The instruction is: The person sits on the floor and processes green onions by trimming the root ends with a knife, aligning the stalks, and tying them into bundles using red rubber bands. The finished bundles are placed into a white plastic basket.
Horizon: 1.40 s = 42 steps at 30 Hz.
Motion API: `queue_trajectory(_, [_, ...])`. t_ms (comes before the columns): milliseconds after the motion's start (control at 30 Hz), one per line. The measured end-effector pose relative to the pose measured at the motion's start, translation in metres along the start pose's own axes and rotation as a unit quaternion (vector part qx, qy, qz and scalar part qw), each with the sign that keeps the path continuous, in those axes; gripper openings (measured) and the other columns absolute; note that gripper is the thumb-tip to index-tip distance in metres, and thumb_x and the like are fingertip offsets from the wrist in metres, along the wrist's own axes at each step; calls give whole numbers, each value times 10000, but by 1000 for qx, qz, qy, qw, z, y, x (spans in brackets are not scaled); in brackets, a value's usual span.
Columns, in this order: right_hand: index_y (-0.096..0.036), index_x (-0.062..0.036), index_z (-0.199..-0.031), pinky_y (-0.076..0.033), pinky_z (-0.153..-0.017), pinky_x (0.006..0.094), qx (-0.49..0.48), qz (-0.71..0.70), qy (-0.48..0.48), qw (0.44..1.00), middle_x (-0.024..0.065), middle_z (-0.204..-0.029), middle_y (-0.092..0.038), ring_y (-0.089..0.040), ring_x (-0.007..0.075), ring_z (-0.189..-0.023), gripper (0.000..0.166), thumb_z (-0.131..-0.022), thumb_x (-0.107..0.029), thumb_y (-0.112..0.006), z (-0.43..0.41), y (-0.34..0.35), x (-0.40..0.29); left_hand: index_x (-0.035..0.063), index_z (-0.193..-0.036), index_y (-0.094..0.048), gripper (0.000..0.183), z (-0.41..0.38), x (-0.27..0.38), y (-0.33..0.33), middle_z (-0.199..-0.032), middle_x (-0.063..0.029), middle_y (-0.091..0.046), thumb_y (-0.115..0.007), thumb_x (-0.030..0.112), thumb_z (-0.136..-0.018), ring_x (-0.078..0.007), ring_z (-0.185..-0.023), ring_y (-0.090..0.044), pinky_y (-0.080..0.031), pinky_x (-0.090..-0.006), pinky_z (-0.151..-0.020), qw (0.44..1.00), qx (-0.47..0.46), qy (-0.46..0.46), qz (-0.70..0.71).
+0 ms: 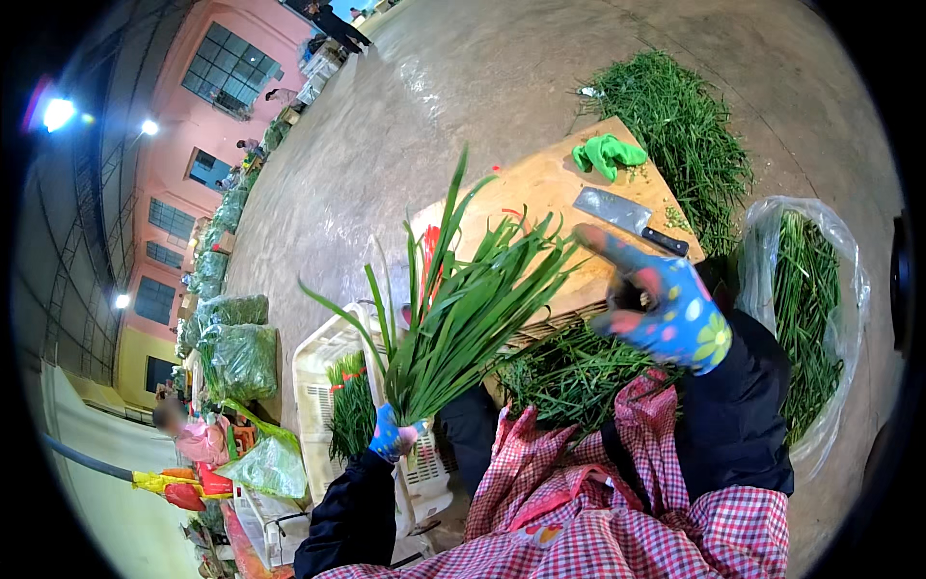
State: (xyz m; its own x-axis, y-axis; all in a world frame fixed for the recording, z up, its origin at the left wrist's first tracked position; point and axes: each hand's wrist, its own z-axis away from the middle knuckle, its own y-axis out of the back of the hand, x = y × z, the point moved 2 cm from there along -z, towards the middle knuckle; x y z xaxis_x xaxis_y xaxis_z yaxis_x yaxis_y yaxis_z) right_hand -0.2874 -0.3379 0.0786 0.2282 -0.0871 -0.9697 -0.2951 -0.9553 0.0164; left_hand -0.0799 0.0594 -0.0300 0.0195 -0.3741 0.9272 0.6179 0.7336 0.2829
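My left hand (396,433), in a blue flowered glove, grips a bunch of long flat green leaves, apparently garlic chives (456,333), whose tips fan out up and to the right. Over the near right side of the wooden board (535,188), my right hand (651,304) in a matching glove holds nothing, thumb and fingers apart. A cleaver (615,210) with a black handle lies on the board, beside a bright green cloth (609,155). Red ties (432,253) stand partly behind the leaves. More loose greens (571,376) lie across my lap, over the checked apron.
A white plastic crate (311,405) at my left holds red-banded bundles (351,405). Cut greens (673,116) are heaped on the floor beyond the board. At right stands a clear plastic bag (854,289) of greens. A person in pink (202,440) is at far left, near wrapped bales (246,362).
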Motion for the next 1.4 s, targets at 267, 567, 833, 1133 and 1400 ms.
queue_trajectory(267, [-578, -42, -920, -409, -485, 299, 173, 226, 266, 921, 9, -564, -500, -514, 143, -511, 172, -783, -145, -579, -38, -2, 65, -22, -1058, -555, 367, 1, 20, -12, -975, -74, -622, -651, 18, -706, -132, -839, -573, -454, -278, -744, 990, -95, 11, -100])
queue_trajectory(567, [-354, -36, -1285, -451, -609, 251, 236, -353, -140, 894, 78, -825, -580, -564, 149, -706, 512, -852, -252, -519, 46, -58, 133, -13, -988, -531, 281, -61, 87, -90, -761, -49, -568, -629, 147, -779, -140, -617, -571, -478, -229, -550, 983, -80, 22, 165])
queue_trajectory(833, [-336, -86, -1306, -335, -964, 349, 229, -495, -60, 836, 87, -1244, -458, -442, 207, -1116, 556, -875, -414, -462, 19, -87, 156, 57, -982, -506, 387, -99, 126, -220, -776, -114, -602, -612, 243, -659, -282, -756, -597, -455, -393, -645, 846, -85, -259, -458])
queue_trajectory(1133, [-357, -37, -1275, -369, -921, 421, 310, -498, -42, 809, 79, -907, -537, -518, 190, -782, 426, -868, -150, -408, 8, -37, 185, -67, -1260, -335, 750, -76, 86, -250, -926, -208, -559, -621, 234, -636, -287, -821, -566, -413, -392, -688, 858, -201, -293, -371])
queue_trajectory(1400, [-386, -30, -1250, -449, -741, 363, 255, -347, -146, 891, 53, -784, -507, -507, 162, -669, 473, -811, -125, -535, -4, -14, 166, 19, -1198, -463, 521, -146, 16, -151, -1106, -207, -545, -583, 309, -783, -325, -1028, -530, -417, -382, -867, 967, -62, -151, -195])
